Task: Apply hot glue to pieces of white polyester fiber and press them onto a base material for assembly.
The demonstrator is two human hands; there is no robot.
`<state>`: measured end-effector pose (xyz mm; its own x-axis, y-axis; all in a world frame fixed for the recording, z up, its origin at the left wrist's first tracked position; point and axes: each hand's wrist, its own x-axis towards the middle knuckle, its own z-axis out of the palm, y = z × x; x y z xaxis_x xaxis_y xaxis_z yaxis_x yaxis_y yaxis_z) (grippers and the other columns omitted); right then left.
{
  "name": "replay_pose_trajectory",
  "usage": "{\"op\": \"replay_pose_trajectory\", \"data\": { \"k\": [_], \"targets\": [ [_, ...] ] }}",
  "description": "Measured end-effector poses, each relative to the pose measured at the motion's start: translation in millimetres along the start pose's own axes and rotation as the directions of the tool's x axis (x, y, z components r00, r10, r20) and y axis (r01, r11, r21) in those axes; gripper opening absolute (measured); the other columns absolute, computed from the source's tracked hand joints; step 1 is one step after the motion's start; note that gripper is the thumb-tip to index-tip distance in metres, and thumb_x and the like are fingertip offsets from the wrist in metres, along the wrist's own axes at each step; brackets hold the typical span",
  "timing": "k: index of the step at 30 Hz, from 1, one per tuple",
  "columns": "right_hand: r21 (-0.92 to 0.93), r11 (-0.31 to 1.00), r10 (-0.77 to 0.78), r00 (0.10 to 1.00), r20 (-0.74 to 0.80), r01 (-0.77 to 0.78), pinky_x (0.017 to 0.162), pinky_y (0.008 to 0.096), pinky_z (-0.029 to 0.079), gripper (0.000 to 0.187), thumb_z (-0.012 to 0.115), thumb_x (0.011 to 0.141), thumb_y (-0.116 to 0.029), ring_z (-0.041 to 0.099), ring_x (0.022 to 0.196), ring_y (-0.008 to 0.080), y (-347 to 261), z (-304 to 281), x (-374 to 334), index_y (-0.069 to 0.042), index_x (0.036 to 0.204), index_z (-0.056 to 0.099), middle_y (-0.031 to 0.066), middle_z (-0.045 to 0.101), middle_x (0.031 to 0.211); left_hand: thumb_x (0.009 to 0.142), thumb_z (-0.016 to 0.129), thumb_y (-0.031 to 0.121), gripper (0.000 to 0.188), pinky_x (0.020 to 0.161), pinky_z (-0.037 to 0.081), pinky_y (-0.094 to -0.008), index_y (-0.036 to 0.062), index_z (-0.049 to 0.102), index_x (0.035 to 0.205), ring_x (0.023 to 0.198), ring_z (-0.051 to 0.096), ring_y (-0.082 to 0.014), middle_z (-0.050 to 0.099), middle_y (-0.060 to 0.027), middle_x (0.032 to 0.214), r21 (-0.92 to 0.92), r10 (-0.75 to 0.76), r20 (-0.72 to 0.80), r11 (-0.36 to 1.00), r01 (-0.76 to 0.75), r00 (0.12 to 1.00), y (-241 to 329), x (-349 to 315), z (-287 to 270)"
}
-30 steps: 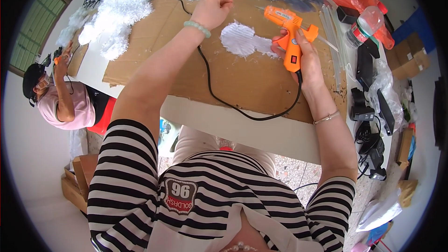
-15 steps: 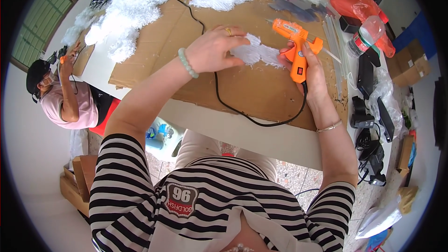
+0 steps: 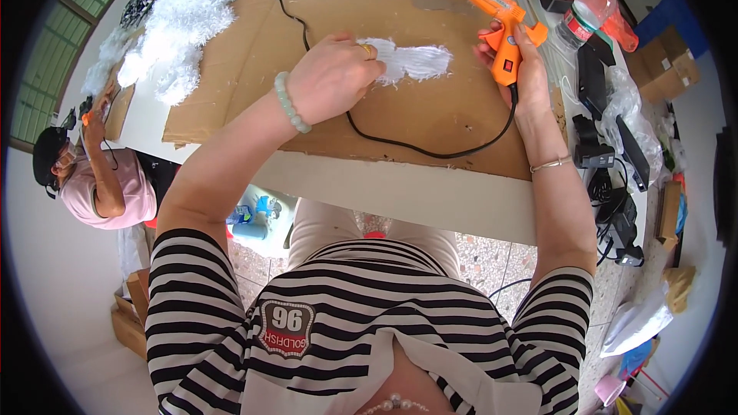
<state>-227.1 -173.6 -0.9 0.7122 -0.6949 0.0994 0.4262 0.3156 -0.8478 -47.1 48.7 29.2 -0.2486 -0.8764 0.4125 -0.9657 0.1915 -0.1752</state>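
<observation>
Two hands are working over the cardboard [image 3: 434, 115], and the gap between them is changing. The right hand [image 3: 530, 73] is no longer reaching the white piece [image 3: 423, 63]; it is now holding the orange glue gun [image 3: 505, 60] apart from it, toward 3 o'clock. The left hand [image 3: 327, 81] is no longer hovering short of the piece but is meeting its 9 o'clock end. That is leaving the 3 o'clock end uncovered, so the handling seems to be passing to the left hand, with the gun standing by.

The left hand is curling, its fingers bunching together at the piece's edge; the tips are hiding, so I cannot tell whether they are pinching or only pressing. The right hand is wrapping around the gun's handle, and its nozzle is pointing toward 10 o'clock. Whether the trigger is being squeezed, I cannot tell. The white piece is lying flat on the cardboard, with the black cord [image 3: 446, 156] looping past at 6 o'clock.
</observation>
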Motion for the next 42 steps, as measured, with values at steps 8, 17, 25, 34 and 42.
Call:
{"op": "replay_pose_trajectory", "data": {
  "k": [8, 17, 25, 34, 42],
  "targets": [
    [-0.040, 0.999, 0.009, 1.000, 0.001, -0.009, 0.084, 0.0358, 0.050, 0.034, 0.041, 0.097, -0.029, 0.061, 0.078, 0.0186, -1.6, -9.0, 4.9, 0.000, 0.108, 0.053, 0.0143, 0.062, 0.098, 0.068, 0.066, 0.013, 0.011, 0.071, 0.046, -0.0384, 0.0061, 0.065, 0.077, 0.069, 0.059, -0.0276, 0.061, -0.0098, 0.075, -0.124, -0.179, 0.076, 0.974, 0.188, 0.981, 1.4, -3.2, -24.6],
    [-0.037, 0.999, -0.006, 1.000, 0.016, 0.006, 0.080, 0.0348, 0.051, 0.033, 0.040, 0.097, -0.027, 0.060, 0.076, 0.0193, -1.9, -4.7, 1.8, 0.001, 0.109, 0.052, 0.0149, 0.061, 0.097, 0.068, 0.068, 0.016, 0.010, 0.071, 0.047, -0.0366, 0.0077, 0.067, 0.072, 0.080, 0.059, -0.0234, 0.064, -0.0044, 0.082, 0.020, -0.078, -0.029, 0.997, 0.078, 0.997, 21.0, 52.8, 35.1],
    [-0.022, 1.000, -0.020, 1.000, -0.022, 0.020, 0.083, 0.0362, 0.049, 0.033, 0.039, 0.097, -0.030, 0.060, 0.074, 0.0173, -7.4, -12.9, 5.5, -0.002, 0.107, 0.053, 0.0133, 0.062, 0.097, 0.079, 0.064, 0.023, 0.018, 0.069, 0.048, -0.0367, 0.0055, 0.068, 0.084, 0.076, 0.061, -0.0252, 0.066, -0.0049, 0.084, -0.557, -0.263, 0.018, 0.799, 0.228, 0.965, 29.7, 62.0, 45.3],
    [0.002, 1.000, -0.013, 0.998, -0.059, 0.013, 0.083, 0.0354, 0.050, 0.031, 0.040, 0.096, -0.029, 0.060, 0.073, 0.0171, -7.2, -15.9, 8.9, -0.003, 0.106, 0.054, 0.0127, 0.062, 0.097, 0.091, 0.056, 0.027, 0.033, 0.078, 0.049, -0.0248, -0.0019, 0.063, 0.105, 0.085, 0.063, -0.0122, 0.068, -0.0070, 0.090, -0.900, -0.574, 0.126, 0.276, 0.336, 0.809, -24.1, 53.2, 20.9],
    [0.000, 1.000, -0.001, 0.999, -0.043, 0.001, 0.081, 0.0341, 0.049, 0.031, 0.041, 0.096, -0.029, 0.057, 0.073, 0.0173, -5.4, -16.0, 10.6, -0.003, 0.105, 0.053, 0.0123, 0.061, 0.096, 0.080, 0.065, 0.023, 0.021, 0.069, 0.050, -0.0330, 0.0088, 0.066, 0.095, 0.075, 0.063, -0.0240, 0.067, -0.0083, 0.079, 0.013, -0.196, 0.085, 0.981, 0.195, 0.977, -14.8, 5.0, 11.1]
  ]
}}
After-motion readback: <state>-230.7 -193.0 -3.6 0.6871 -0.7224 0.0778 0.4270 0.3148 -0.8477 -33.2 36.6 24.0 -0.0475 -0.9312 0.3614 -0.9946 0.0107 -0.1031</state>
